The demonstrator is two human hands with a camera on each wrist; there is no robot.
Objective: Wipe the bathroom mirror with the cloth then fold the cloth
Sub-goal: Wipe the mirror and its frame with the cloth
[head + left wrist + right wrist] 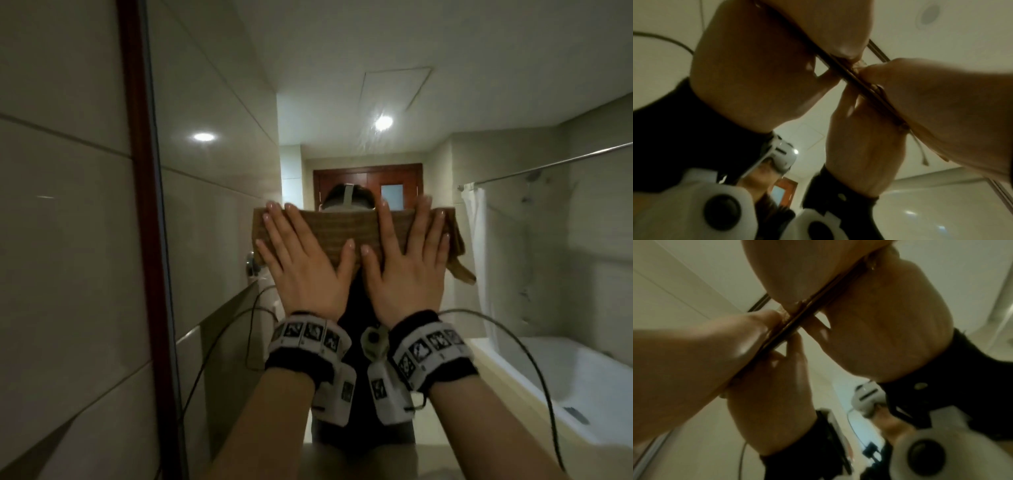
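A brown woven cloth (pixel 342 236) lies flat against the bathroom mirror (pixel 342 102) at head height. My left hand (pixel 298 260) presses on its left half with straight, spread fingers. My right hand (pixel 407 263) presses on the right half the same way. One cloth corner (pixel 462 272) hangs loose at the lower right. In the left wrist view the cloth (pixel 869 91) shows only as a thin edge between my left hand (pixel 951 105) and its reflection. The right wrist view shows the same thin cloth edge (pixel 797 319) under my right hand (pixel 684 361).
The mirror's dark red frame (pixel 140 171) runs down the left, with tiled wall (pixel 61 240) beyond it. Reflected in the glass are a white bathtub (pixel 565 377), a shower curtain (pixel 476 240), a wooden door (pixel 366 181) and a person behind the cloth. Cables hang from both wrists.
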